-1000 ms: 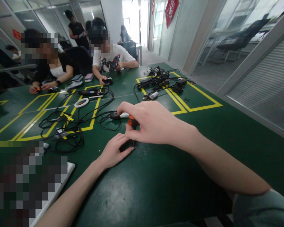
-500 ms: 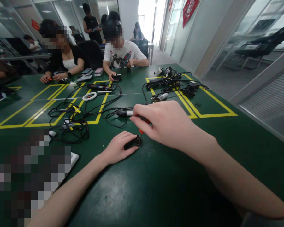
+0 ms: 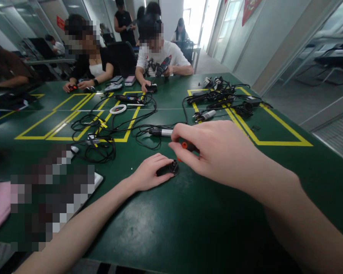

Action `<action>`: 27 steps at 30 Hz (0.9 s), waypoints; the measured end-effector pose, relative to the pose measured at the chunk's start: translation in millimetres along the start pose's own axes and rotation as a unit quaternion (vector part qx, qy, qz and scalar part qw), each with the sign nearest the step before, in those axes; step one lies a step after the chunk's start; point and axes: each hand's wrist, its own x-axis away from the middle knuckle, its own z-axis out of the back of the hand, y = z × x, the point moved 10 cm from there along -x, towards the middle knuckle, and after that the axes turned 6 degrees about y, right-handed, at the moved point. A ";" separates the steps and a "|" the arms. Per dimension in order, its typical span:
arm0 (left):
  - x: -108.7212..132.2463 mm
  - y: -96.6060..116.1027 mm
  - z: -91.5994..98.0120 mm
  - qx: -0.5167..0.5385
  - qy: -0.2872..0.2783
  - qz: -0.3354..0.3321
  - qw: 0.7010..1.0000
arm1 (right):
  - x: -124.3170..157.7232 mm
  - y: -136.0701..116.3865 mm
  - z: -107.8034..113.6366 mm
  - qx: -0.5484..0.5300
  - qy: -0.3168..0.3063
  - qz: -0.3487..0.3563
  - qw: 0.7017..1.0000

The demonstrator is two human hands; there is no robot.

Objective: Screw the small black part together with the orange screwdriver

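— What is held by the left hand [image 3: 151, 172]?

— A small dark round part [image 3: 174, 167] is kept on the green table [image 3: 148, 228], with the thumb and fingertips closed against its edges and a gap left between it and the palm.

— And by the right hand [image 3: 220, 148]?

— An orange-and-dark handle [image 3: 189, 146] is gripped between thumb and curled fingers, above and to the right of the part. The lower end is mostly covered by the thumb, so whether the part is touched by it cannot be told.

— Can any writing be read?

— Pale marks are carried by the red hanging [image 3: 250, 9], but it is cut off by the top edge and they cannot be made out. The small red sign [image 3: 60, 23] at upper left is too blurred to be read, as is the dark print [image 3: 151, 65] on the white T-shirt [image 3: 175, 53] worn across the table.

— And on the equipment?

— A pale patch is seen on the adapter [image 3: 93, 140] among black cables [image 3: 105, 155], too small to be deciphered. Beyond the right hand's fingertips, a silver-and-black cylinder [image 3: 161, 132] is laid flat.
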 end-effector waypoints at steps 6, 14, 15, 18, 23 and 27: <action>-0.6 0.4 0.2 -0.008 0.001 -0.003 1.000 | -1.6 0.2 -1.4 -0.050 0.016 0.018 0.998; 0.6 1.8 -0.3 -0.034 0.005 -0.032 0.999 | -0.6 -0.1 -2.9 -0.080 0.010 0.033 0.996; 0.8 1.9 -0.6 -0.041 0.006 -0.036 0.998 | 0.0 -0.9 -2.0 -0.093 0.012 0.042 0.995; 0.7 2.9 -1.7 -0.058 0.004 -0.043 0.997 | 0.1 0.2 1.5 -0.100 0.026 0.051 0.993; -0.8 4.0 -1.8 -0.049 -0.007 -0.032 0.998 | -3.4 6.0 2.2 -0.050 0.043 0.020 0.998; -0.3 1.2 -2.2 -0.048 -0.006 -0.022 0.999 | -3.7 4.3 -2.5 -0.061 0.021 0.020 0.998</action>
